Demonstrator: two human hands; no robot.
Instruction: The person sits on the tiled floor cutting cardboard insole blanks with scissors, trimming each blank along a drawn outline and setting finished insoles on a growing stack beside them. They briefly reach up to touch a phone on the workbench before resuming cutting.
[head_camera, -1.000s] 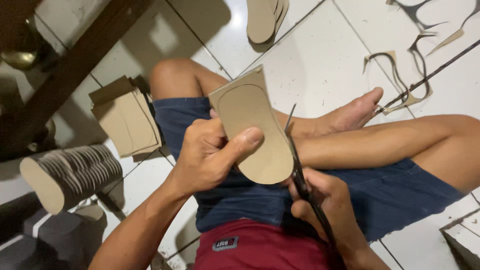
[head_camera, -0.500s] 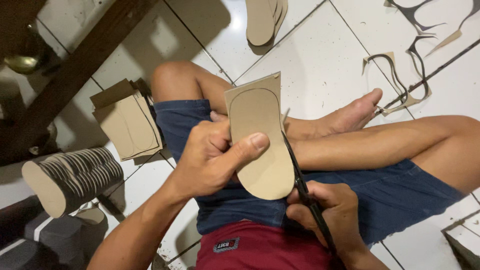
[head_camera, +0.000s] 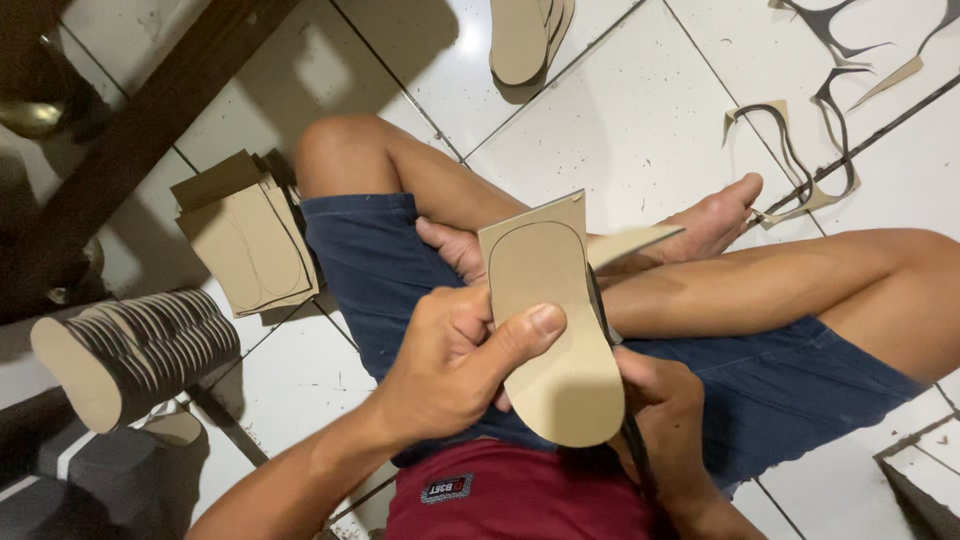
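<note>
My left hand (head_camera: 455, 365) grips a tan cardboard sheet (head_camera: 550, 320) with a sole outline drawn on it, thumb pressed across its front. My right hand (head_camera: 665, 420) holds black scissors (head_camera: 605, 315) whose blades run up the sheet's right edge, along the outline. A cut strip of cardboard (head_camera: 635, 243) peels away to the right of the blades. The lower part of the sheet is cut to a rounded sole shape. I sit cross-legged on the floor with both hands above my lap.
A stack of marked cardboard sheets (head_camera: 245, 235) lies on the white tiles at left. A fanned stack of cut soles (head_camera: 130, 350) lies further left. More soles (head_camera: 525, 40) lie at the top, offcut scraps (head_camera: 800, 160) at upper right.
The scissors have cut further up the sheet's right edge, and a strip now folds away to the right. My left hand has turned the sheet slightly upright.
</note>
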